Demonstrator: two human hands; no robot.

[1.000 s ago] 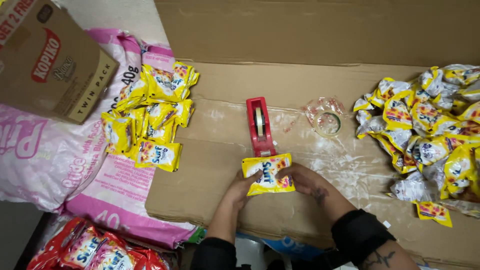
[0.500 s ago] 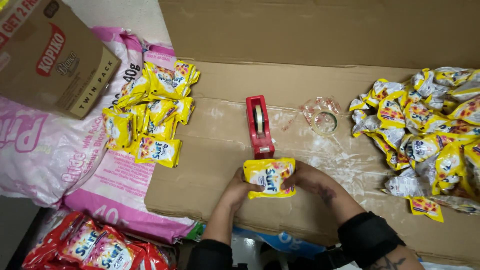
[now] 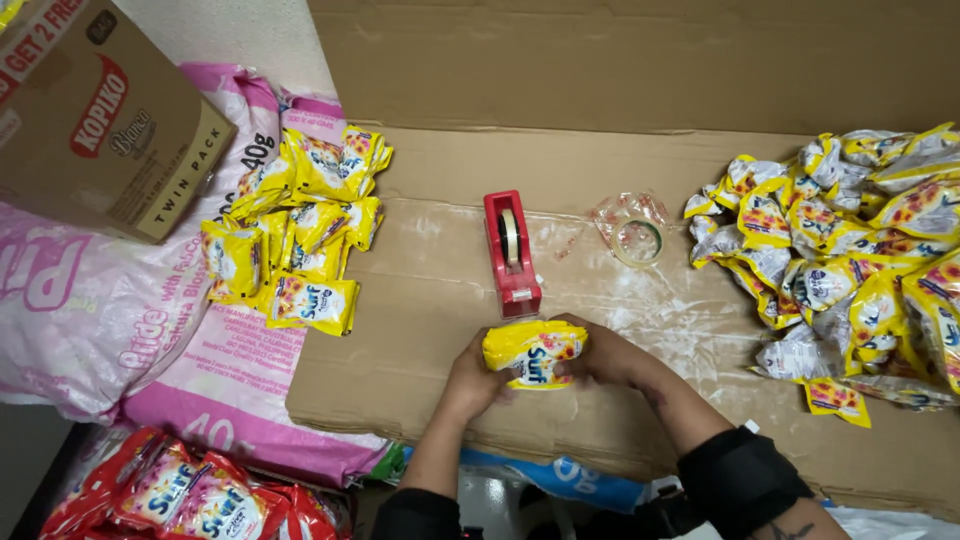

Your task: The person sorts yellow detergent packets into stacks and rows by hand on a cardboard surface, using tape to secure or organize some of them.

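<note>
Both hands grip a small bundle of yellow sachets [image 3: 532,354] just above the cardboard sheet [image 3: 420,330]. My left hand [image 3: 470,378] clasps its left end and my right hand [image 3: 600,352] its right end. A red tape dispenser [image 3: 511,253] stands directly beyond the bundle, its front edge close to the sachets. A roll of clear tape [image 3: 637,240] lies a little right of the dispenser.
A stack of taped yellow sachet bundles [image 3: 296,232] rests on pink sacks [image 3: 120,320] at the left. Loose yellow and silver sachets [image 3: 860,260] are heaped at the right. A brown carton [image 3: 100,120] sits top left; red sachet packs [image 3: 190,495] lie bottom left.
The bundle has been squeezed tighter between both hands and sits slightly nearer the dispenser. The view has shifted a little.
</note>
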